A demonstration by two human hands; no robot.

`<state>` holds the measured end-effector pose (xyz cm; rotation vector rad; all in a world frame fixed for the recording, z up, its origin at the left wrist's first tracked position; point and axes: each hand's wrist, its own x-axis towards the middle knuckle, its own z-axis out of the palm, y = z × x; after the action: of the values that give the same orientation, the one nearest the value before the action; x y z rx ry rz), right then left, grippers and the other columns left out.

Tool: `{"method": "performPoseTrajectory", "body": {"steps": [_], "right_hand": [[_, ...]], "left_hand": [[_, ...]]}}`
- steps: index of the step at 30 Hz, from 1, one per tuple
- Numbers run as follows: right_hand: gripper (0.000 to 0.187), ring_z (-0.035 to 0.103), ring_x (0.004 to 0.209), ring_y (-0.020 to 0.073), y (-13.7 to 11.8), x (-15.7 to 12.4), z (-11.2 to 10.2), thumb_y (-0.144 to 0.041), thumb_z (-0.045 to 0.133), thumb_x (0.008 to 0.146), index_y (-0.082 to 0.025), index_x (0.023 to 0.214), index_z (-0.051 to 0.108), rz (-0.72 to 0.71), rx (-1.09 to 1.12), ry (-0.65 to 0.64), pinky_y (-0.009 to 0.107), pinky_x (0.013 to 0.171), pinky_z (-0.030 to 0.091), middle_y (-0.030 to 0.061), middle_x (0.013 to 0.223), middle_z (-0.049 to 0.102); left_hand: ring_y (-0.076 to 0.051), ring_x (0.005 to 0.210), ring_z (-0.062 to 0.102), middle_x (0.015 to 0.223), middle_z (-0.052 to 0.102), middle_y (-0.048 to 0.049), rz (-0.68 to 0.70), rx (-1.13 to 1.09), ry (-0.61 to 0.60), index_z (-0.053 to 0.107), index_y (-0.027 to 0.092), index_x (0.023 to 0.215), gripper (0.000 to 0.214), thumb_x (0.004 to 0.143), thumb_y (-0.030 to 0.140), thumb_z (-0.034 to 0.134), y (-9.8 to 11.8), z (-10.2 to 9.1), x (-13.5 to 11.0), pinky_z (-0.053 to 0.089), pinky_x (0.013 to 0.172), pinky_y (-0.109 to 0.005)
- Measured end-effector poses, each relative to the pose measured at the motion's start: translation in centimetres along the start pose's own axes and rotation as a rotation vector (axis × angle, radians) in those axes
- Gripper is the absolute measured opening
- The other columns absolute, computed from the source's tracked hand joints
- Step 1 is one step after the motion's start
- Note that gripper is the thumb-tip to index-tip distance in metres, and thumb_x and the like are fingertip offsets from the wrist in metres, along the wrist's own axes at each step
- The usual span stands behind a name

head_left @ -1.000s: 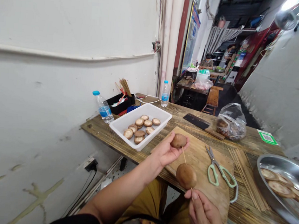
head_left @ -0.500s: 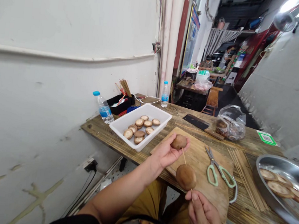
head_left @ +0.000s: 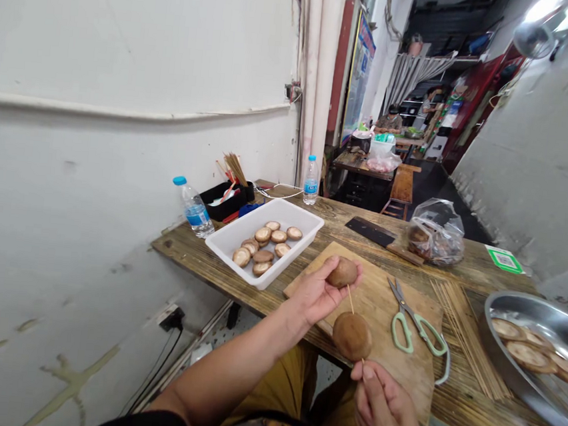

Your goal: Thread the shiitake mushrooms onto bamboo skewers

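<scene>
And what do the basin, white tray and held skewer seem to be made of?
Basin: probably polished stainless steel, from silvery reflections.
Tray: likely satin plastic, from its even white walls.
Skewer: bamboo or wood, seemingly uncoated: pale tan, thin.

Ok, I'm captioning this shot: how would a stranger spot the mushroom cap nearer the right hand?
Find the cutting board holding green-handled scissors. Left of them slants a wooden skewer, gripped by the right hand. Just above that grip is the mushroom cap, skewer showing on both sides; its neighbour cap rests in the left hand.

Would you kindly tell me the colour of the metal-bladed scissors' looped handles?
The looped handles are pale green, shown best in the head view.
</scene>
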<state>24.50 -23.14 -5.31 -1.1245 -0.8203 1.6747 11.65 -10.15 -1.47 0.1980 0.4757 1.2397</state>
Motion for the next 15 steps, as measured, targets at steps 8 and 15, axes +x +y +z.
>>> {"method": "performPoseTrajectory", "body": {"steps": [8,15], "right_hand": [[0.037,0.012,0.039,0.0013,0.23,-0.03,0.09,-0.055,0.06,0.077,-0.02,0.075,0.048,0.008,0.038,0.015,0.014,0.036,0.01,-0.0138,0.045,0.02],[0.038,0.014,0.039,0.0015,0.54,-0.09,-0.01,-0.056,0.06,0.076,-0.019,0.075,0.05,0.013,0.024,0.032,0.014,0.037,0.011,-0.0134,0.046,0.019]], "left_hand": [[-0.021,0.094,0.063,0.095,0.066,-0.0136,0.009,0.044,-0.028,0.059,0.009,0.089,0.015,0.081,0.022,0.056,-0.37,-0.03,-0.36,0.048,0.089,-0.036],[-0.019,0.087,0.064,0.089,0.067,-0.0104,0.031,0.077,-0.063,0.059,0.012,0.086,0.012,0.079,0.021,0.059,-0.76,-0.03,-0.79,0.047,0.088,-0.037]]}}
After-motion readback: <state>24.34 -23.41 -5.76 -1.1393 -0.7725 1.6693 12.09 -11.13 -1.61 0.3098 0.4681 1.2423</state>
